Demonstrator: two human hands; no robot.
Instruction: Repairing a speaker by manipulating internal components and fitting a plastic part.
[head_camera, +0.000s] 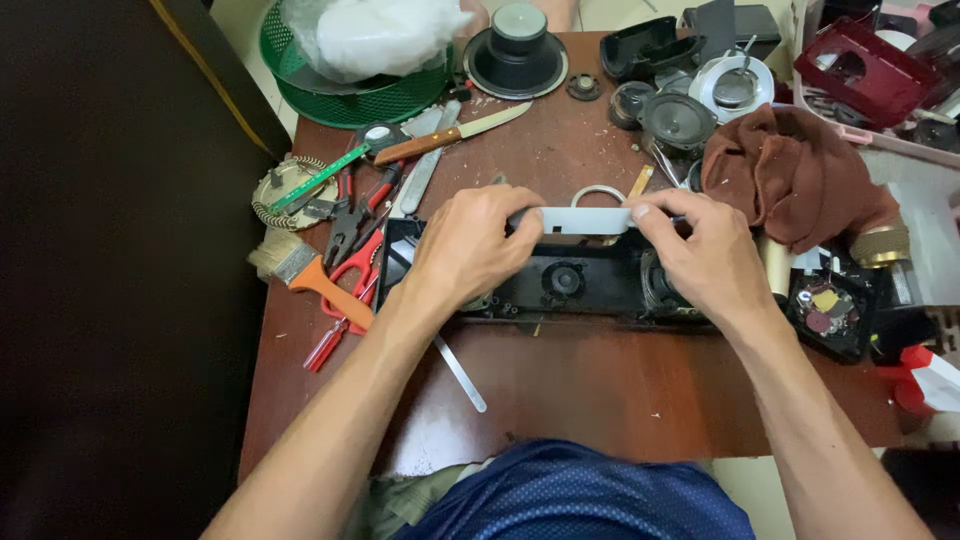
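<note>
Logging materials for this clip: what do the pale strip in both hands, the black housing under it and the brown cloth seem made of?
Pale strip: probably plastic or painted metal, flat, matte, straight-edged; held by the left hand and right hand. Black housing: looks like moulded plastic with a dull sheen. Brown cloth: soft woven fabric, crumpled into folds.

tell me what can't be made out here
Head view only:
- Ends of the white strip: covered by the left hand and right hand.
- Black casing sides: under both hands.
- Red tray: cut off by the top edge.
- Basket contents: wrapped in a white bag.
</note>
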